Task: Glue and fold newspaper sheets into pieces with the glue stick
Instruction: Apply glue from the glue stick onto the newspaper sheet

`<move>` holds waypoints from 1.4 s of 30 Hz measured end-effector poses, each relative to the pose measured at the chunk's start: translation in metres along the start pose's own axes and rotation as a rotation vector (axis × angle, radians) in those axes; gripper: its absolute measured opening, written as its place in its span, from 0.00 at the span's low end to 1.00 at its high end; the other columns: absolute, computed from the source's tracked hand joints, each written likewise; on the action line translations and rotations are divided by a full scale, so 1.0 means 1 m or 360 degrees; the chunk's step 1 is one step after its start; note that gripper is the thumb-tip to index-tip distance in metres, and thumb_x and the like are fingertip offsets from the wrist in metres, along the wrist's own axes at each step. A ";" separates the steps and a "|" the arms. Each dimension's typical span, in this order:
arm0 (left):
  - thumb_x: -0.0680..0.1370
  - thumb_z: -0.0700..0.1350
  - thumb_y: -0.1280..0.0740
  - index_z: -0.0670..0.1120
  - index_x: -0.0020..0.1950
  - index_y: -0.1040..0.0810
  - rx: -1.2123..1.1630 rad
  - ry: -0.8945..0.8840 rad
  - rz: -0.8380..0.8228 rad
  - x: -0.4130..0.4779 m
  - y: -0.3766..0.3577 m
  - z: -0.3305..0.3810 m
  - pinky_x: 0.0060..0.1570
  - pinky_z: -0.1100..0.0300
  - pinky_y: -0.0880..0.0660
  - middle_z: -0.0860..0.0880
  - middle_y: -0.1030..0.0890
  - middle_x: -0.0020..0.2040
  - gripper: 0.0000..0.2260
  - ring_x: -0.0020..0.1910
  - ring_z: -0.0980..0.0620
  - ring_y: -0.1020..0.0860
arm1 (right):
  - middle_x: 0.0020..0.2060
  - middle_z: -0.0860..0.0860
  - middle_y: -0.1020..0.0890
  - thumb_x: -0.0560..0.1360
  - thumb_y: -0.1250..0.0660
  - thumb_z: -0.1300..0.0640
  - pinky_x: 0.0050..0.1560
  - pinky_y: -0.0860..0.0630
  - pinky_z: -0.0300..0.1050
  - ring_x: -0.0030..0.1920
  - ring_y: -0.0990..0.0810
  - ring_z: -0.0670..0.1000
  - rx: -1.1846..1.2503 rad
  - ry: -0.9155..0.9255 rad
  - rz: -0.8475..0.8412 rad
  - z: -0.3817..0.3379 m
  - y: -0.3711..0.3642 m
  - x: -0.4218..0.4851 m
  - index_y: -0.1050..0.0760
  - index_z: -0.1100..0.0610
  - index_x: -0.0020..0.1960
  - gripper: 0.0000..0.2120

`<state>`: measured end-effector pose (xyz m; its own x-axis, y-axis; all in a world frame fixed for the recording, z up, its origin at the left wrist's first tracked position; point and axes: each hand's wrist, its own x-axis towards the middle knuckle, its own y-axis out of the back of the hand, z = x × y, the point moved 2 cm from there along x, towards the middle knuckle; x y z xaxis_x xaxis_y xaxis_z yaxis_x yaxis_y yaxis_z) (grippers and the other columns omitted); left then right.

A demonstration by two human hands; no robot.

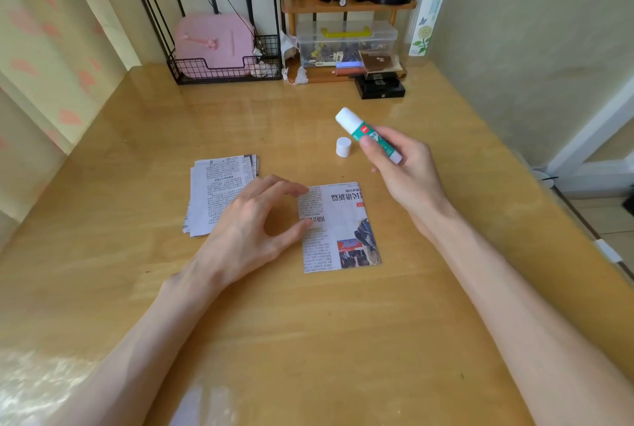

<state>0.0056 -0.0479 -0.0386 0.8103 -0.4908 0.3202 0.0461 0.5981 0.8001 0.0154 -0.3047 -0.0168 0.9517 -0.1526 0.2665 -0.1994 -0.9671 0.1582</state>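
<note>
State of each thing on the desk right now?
Glue stick: uncapped, gripped in right hand, off the desk.
Cap: off, standing on desk.
Newspaper sheet: flat on desk, left hand fingertips at its left edge.
Newspaper stack: lying on desk, left of the sheet.

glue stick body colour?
Green label band with a small red logo, white at both ends; the glue stick shows best in the head view.

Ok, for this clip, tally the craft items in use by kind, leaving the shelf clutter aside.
Glue stick: 1, held in the right hand
Glue cap: 1
Single newspaper piece: 1
Newspaper stack: 1, sheet number unclear
Total: 4
</note>
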 end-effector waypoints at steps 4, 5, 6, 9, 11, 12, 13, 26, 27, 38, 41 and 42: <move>0.80 0.58 0.30 0.53 0.68 0.22 0.0085 -0.0136 -0.0086 -0.006 -0.002 0.009 0.64 0.59 0.28 0.58 0.23 0.65 0.18 0.64 0.56 0.24 | 0.43 0.46 0.16 0.84 0.31 0.52 0.38 0.26 0.43 0.39 0.21 0.49 0.0196 -0.0133 -0.0042 -0.002 -0.001 -0.007 0.17 0.53 0.63 0.11; 0.80 0.58 0.29 0.52 0.68 0.22 0.0105 -0.0182 -0.0104 -0.006 -0.005 0.012 0.65 0.58 0.28 0.57 0.24 0.66 0.19 0.65 0.55 0.24 | 0.43 0.48 0.16 0.83 0.29 0.53 0.37 0.27 0.42 0.39 0.21 0.49 0.0244 -0.0162 -0.0046 -0.001 -0.001 -0.007 0.17 0.54 0.64 0.11; 0.80 0.58 0.30 0.52 0.69 0.22 0.0125 -0.0218 -0.0121 -0.006 -0.008 0.014 0.67 0.56 0.28 0.57 0.24 0.66 0.19 0.66 0.55 0.24 | 0.43 0.49 0.15 0.81 0.27 0.54 0.36 0.27 0.42 0.38 0.21 0.50 0.0285 -0.0193 -0.0038 0.000 -0.002 -0.007 0.18 0.53 0.64 0.12; 0.81 0.60 0.32 0.53 0.70 0.23 0.0167 -0.0263 -0.0148 -0.005 -0.013 0.015 0.67 0.52 0.28 0.56 0.24 0.68 0.21 0.68 0.53 0.25 | 0.43 0.51 0.14 0.77 0.22 0.57 0.36 0.28 0.41 0.36 0.23 0.49 0.0402 -0.0274 0.0029 0.004 -0.005 -0.006 0.17 0.56 0.60 0.13; 0.81 0.60 0.33 0.53 0.71 0.23 0.0190 -0.0273 -0.0163 -0.005 -0.014 0.014 0.68 0.52 0.28 0.56 0.24 0.68 0.21 0.68 0.53 0.25 | 0.42 0.52 0.15 0.76 0.21 0.59 0.37 0.29 0.40 0.37 0.26 0.49 0.0504 -0.0328 0.0055 0.008 -0.007 -0.006 0.16 0.58 0.56 0.10; 0.81 0.60 0.34 0.53 0.70 0.22 0.0202 -0.0279 -0.0168 -0.005 -0.015 0.014 0.68 0.53 0.29 0.56 0.23 0.68 0.20 0.69 0.53 0.25 | 0.42 0.51 0.16 0.76 0.22 0.59 0.38 0.29 0.40 0.38 0.27 0.49 0.0537 -0.0336 0.0044 0.009 -0.010 -0.005 0.15 0.59 0.56 0.10; 0.81 0.61 0.34 0.53 0.70 0.22 0.0212 -0.0286 -0.0173 -0.006 -0.016 0.014 0.68 0.54 0.29 0.55 0.23 0.68 0.20 0.68 0.53 0.25 | 0.41 0.51 0.15 0.77 0.23 0.58 0.38 0.28 0.40 0.38 0.26 0.49 0.0538 -0.0325 0.0030 0.011 -0.013 -0.005 0.15 0.60 0.56 0.10; 0.82 0.60 0.33 0.50 0.68 0.20 0.0201 -0.0323 -0.0131 -0.009 -0.028 0.017 0.66 0.51 0.27 0.53 0.23 0.68 0.20 0.70 0.51 0.25 | 0.47 0.49 0.13 0.82 0.28 0.54 0.50 0.22 0.46 0.47 0.17 0.51 -0.0223 0.0142 -0.0218 0.017 -0.045 -0.004 0.19 0.57 0.58 0.08; 0.82 0.61 0.33 0.50 0.68 0.20 0.0205 -0.0314 -0.0134 -0.009 -0.028 0.017 0.66 0.50 0.27 0.52 0.23 0.69 0.20 0.70 0.50 0.25 | 0.46 0.49 0.13 0.82 0.29 0.54 0.50 0.23 0.44 0.47 0.17 0.52 -0.0239 0.0150 -0.0225 0.016 -0.045 -0.004 0.20 0.58 0.58 0.09; 0.82 0.61 0.34 0.50 0.68 0.20 0.0212 -0.0297 -0.0125 -0.011 -0.028 0.019 0.63 0.50 0.25 0.52 0.23 0.70 0.21 0.68 0.50 0.23 | 0.44 0.52 0.15 0.83 0.30 0.55 0.52 0.21 0.49 0.47 0.18 0.51 -0.0424 0.0327 -0.0355 0.014 -0.053 -0.009 0.21 0.65 0.62 0.14; 0.82 0.61 0.35 0.50 0.68 0.19 0.0226 -0.0303 -0.0116 -0.011 -0.028 0.020 0.64 0.50 0.24 0.52 0.22 0.70 0.21 0.68 0.50 0.23 | 0.45 0.53 0.16 0.83 0.29 0.55 0.53 0.22 0.52 0.47 0.18 0.52 -0.0452 0.0346 -0.0348 0.015 -0.054 -0.009 0.21 0.64 0.62 0.14; 0.82 0.61 0.35 0.50 0.68 0.19 0.0228 -0.0309 -0.0108 -0.011 -0.027 0.020 0.65 0.51 0.24 0.51 0.22 0.70 0.21 0.68 0.50 0.23 | 0.46 0.52 0.15 0.82 0.29 0.54 0.53 0.22 0.53 0.47 0.18 0.52 -0.0458 0.0349 -0.0342 0.015 -0.054 -0.009 0.20 0.64 0.62 0.14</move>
<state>-0.0164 -0.0717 -0.0539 0.6802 -0.6476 0.3434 0.0023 0.4704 0.8824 0.0208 -0.2540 -0.0416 0.9128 0.1234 0.3894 -0.0884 -0.8711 0.4831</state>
